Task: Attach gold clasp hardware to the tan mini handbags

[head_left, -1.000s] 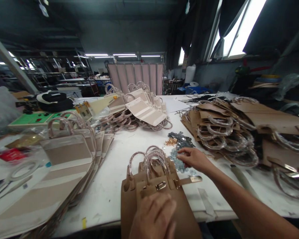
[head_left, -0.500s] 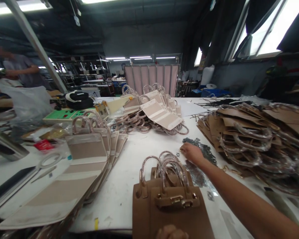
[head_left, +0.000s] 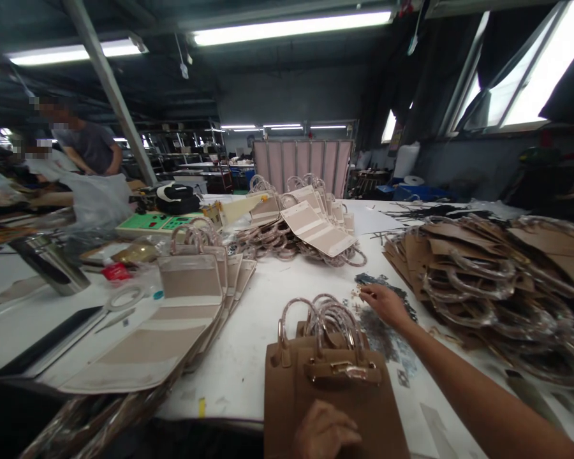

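A brown handbag point(head_left: 287, 401) stands in front of me, with plastic-wrapped handles and a gold clasp on its strap. Behind it, the handles of at least one more brown bag show. My left hand point(head_left: 325, 428) lies low against the bag's front, fingers curled together; anything inside them is hidden. Reaching forward, my right hand point(head_left: 386, 306) has its fingertips pinched among small gold-coloured metal pieces point(head_left: 355, 299) on the table; what they hold is too small to name. Dark grey small metal parts point(head_left: 382, 335) lie spread under and beside this hand.
Brown bag pieces point(head_left: 469, 255) are heaped at right. Beige bag panels point(head_left: 191, 280) stack at left, and more beige bags point(head_left: 316, 229) pile up farther back. A steel flask point(head_left: 50, 264), a tape roll point(head_left: 124, 298) and a green-topped machine point(head_left: 148, 221) occupy the left side. Co-workers point(head_left: 88, 146) stand beyond.
The camera view has tilted up and turned left. My right hand has shifted slightly among the small metal pieces. More of my left hand now shows on the bag's front.
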Demonstrator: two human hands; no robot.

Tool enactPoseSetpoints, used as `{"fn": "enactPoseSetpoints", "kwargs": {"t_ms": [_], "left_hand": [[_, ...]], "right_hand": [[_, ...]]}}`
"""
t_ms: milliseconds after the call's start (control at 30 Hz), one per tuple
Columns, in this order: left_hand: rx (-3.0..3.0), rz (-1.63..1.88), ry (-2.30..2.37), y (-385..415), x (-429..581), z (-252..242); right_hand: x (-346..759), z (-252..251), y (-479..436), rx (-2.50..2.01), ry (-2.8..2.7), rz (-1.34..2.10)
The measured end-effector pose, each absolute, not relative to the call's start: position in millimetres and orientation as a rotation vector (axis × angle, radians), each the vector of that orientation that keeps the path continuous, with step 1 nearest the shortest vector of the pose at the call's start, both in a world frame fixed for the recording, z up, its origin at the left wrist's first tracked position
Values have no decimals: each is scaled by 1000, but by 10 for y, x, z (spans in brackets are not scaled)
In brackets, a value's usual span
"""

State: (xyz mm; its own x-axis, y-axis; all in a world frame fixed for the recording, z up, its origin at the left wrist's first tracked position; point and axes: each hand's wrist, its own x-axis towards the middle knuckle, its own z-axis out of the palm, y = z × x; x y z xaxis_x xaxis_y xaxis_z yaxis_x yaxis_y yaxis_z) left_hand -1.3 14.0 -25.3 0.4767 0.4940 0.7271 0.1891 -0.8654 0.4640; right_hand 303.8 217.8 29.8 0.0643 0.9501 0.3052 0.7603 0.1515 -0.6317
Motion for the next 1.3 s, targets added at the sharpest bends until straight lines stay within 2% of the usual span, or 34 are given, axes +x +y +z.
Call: {"fn": "enactPoseSetpoints", "kwargs": {"t_ms": [133,433,600,833,967,1300], "left_hand": [[2341,1342,535,94,-18,-33],[1977,1169,862,-149,59,362],[1802,1046,989,-193,43,480],[1325,1049,840,-180,-15,526],[1320,1011,818,-114,-47,488],[1224,1084,981,-58,-62,454]], "right_hand": [[3161,480,1992,-1605,-1561,570],[2930,736,1268,-1346,-1287,1031],[2670,957,778,-1343,-1233,965],[2133,1234,-93,-1221,-1838,1088],[1967,1093,-168,-1192,-1928,1127],[1759,613,-283,-1346,-1503,872]]}}
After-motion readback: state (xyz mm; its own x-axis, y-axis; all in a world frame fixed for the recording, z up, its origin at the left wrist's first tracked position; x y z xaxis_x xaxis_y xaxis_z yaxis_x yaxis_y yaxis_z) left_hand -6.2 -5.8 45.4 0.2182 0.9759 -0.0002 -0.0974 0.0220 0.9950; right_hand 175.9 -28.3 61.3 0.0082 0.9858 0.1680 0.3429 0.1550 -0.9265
